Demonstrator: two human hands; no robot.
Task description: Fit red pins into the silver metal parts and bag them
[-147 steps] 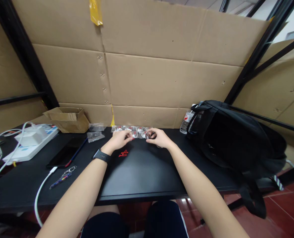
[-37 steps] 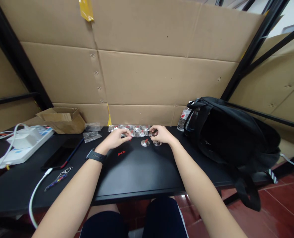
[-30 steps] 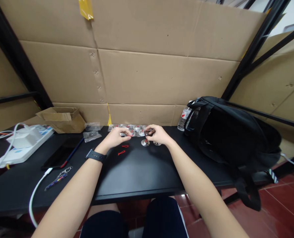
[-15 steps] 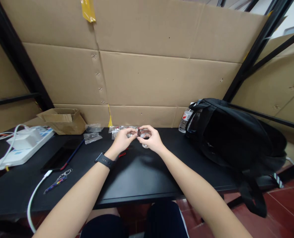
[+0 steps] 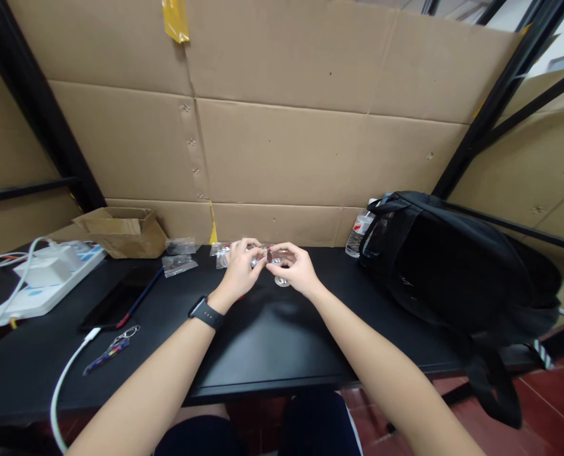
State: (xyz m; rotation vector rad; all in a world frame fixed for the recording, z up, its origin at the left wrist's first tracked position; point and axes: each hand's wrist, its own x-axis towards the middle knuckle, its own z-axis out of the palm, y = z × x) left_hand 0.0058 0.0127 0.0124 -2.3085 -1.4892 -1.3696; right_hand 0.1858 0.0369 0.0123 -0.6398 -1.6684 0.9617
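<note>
In the head view my left hand [image 5: 241, 269], with a dark watch on its wrist, and my right hand [image 5: 297, 269] meet above the middle of the table. Between their fingertips is a small dark brown piece [image 5: 269, 256], too small to name. Both hands are closed in a pinch at it. Just under my right hand lies a round, clear, shiny item [image 5: 282, 282], partly covered by the fingers. Clear plastic packets [image 5: 221, 251] lie behind my left hand, and their contents are hard to make out.
On the black table [image 5: 272, 345] are an open cardboard box [image 5: 130, 234], empty-looking clear bags [image 5: 179, 265], a power strip [image 5: 49, 285], a phone [image 5: 115, 297], a pen [image 5: 142, 296] and a keychain [image 5: 113, 350]. At the right stand a water bottle [image 5: 355, 235] and a black backpack [image 5: 457, 272].
My left hand has turned slightly, its fingers rising higher over the dark piece. Both hands stay together at nearly the same spot. The view has shifted a little.
</note>
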